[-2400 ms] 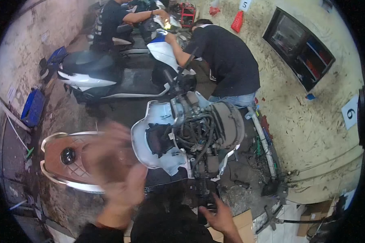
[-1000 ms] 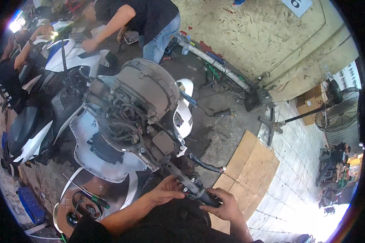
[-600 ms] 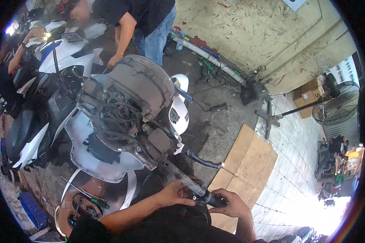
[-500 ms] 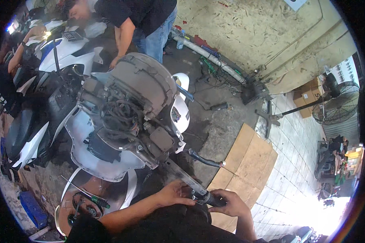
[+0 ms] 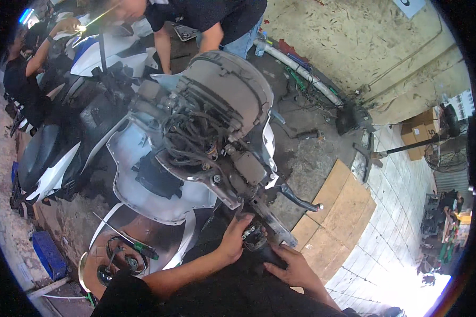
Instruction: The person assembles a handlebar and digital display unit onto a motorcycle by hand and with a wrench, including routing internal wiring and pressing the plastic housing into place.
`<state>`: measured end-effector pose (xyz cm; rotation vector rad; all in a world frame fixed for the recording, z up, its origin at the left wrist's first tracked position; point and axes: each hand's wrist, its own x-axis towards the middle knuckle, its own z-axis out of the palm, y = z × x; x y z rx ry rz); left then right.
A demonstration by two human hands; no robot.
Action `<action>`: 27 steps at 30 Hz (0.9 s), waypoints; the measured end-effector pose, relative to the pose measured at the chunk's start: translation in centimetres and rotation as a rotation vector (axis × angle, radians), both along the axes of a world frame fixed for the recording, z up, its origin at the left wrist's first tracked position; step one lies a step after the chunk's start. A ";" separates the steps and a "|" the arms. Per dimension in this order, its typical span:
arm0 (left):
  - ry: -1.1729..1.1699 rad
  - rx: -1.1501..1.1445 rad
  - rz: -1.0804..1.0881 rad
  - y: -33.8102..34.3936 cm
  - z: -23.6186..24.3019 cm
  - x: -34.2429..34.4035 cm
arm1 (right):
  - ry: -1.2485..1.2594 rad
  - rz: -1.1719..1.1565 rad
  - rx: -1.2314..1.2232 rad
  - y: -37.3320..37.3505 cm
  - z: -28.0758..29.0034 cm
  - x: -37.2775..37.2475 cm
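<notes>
In front of me stands a stripped scooter front with a bundle of dark wiring [image 5: 193, 140] exposed. A metal handlebar tube [image 5: 272, 219] runs from it toward me. Just left of the tube, my left hand [image 5: 234, 243] is closed around a dark handlebar switch housing [image 5: 255, 238] with a shiny rim. Beside the tube's near end is my right hand [image 5: 293, 268], its thumb and fingers curled about something dark. That thing blends into my black clothing, so its kind is hidden. A brake lever [image 5: 299, 198] sticks out to the right of the tube.
A screwdriver [image 5: 145, 250] with a green handle lies on a round brown surface at the left. Cardboard [image 5: 338, 216] covers floor to the right. Across the scooter a person [image 5: 206, 21] bends over; another person's arm [image 5: 39, 55] reaches in. A blue bin [image 5: 48, 255] stands far left.
My left hand now has the switch housing turned up beside the tube. My right hand has shifted back off the tube's end. The view has swung, moving the scooter rightward in it.
</notes>
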<state>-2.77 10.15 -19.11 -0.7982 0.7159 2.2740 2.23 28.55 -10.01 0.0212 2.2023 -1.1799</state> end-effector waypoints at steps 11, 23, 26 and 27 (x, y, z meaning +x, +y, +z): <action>-0.063 -0.040 0.044 0.9 -0.4 -0.3 | 0.026 0.012 0.032 -0.8 0.6 -1.5; -0.003 -0.081 0.067 1.6 -1.1 -1.1 | -0.005 -0.024 0.028 -0.4 -0.2 -2.3; -0.066 -0.036 0.039 1.6 -0.9 -1.9 | -0.018 -0.056 0.008 0.1 -0.5 -2.4; -0.079 -0.006 0.045 1.7 -0.9 -2.1 | -0.009 -0.063 0.014 0.2 -0.6 -2.4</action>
